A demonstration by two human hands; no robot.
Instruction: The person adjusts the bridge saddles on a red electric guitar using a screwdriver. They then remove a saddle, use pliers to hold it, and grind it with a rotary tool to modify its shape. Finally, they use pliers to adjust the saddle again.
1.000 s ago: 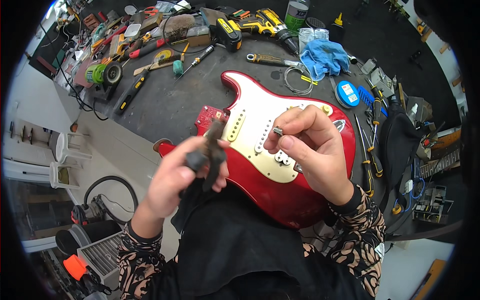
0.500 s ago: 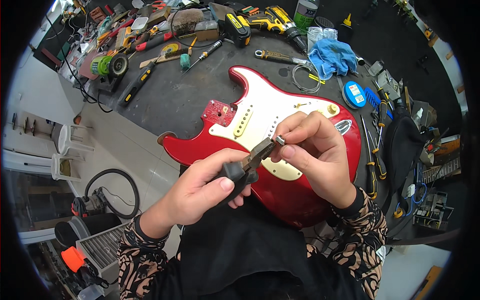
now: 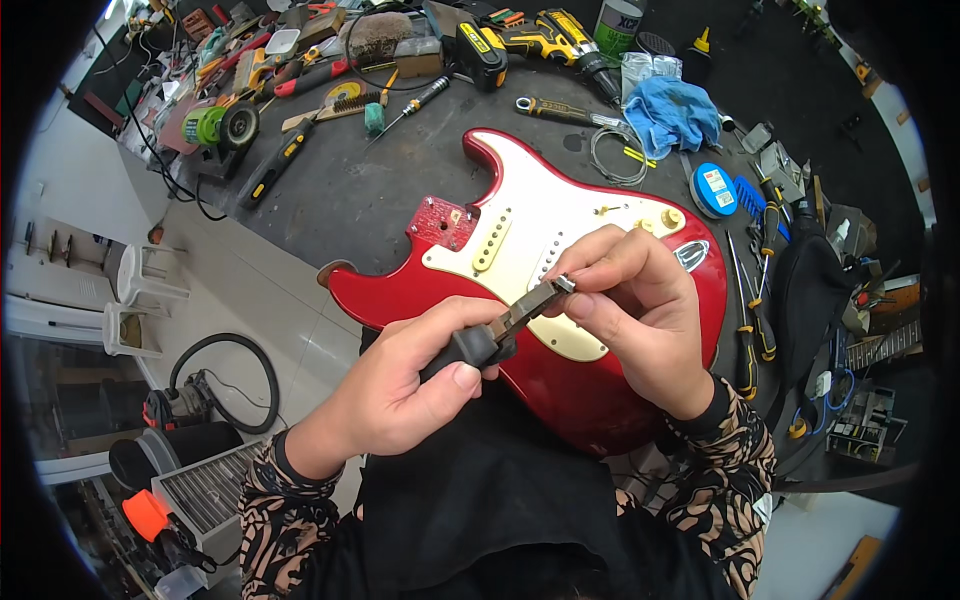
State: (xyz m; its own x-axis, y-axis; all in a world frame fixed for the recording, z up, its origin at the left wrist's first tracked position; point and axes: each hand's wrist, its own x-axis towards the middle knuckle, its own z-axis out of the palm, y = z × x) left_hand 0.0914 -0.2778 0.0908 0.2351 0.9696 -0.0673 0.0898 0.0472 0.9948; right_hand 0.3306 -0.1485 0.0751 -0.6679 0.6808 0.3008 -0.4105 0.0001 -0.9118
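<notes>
My left hand [image 3: 405, 385] is wrapped round the black handles of a pair of pliers [image 3: 518, 312]. Their jaws meet a small silvery metal part [image 3: 565, 285], which my right hand [image 3: 640, 315] pinches between thumb and fingers. What exactly the part is, I cannot make out. Beneath both hands lies a red electric guitar body [image 3: 630, 400] with a cream pickguard [image 3: 540, 200], no neck fitted. A cream pickup [image 3: 492, 240] and knobs [image 3: 672, 218] show on it, and an oval chrome jack plate [image 3: 690, 256] sits at its right. My right hand hides part of the pickguard.
Behind the guitar on the dark workbench [image 3: 350, 200] lie a screwdriver [image 3: 425, 97], a ratchet wrench [image 3: 565, 112], a coiled wire [image 3: 618, 157] and a blue cloth [image 3: 672, 115]. A cordless drill [image 3: 565, 50] stands farther back. Several screwdrivers [image 3: 747, 350] lie to the right, near a round blue tin [image 3: 712, 190].
The pliers have turned in my left hand, so their jaws now appear narrower and edge-on at the metal part. My right hand keeps its pinch. The view has shifted slightly.
</notes>
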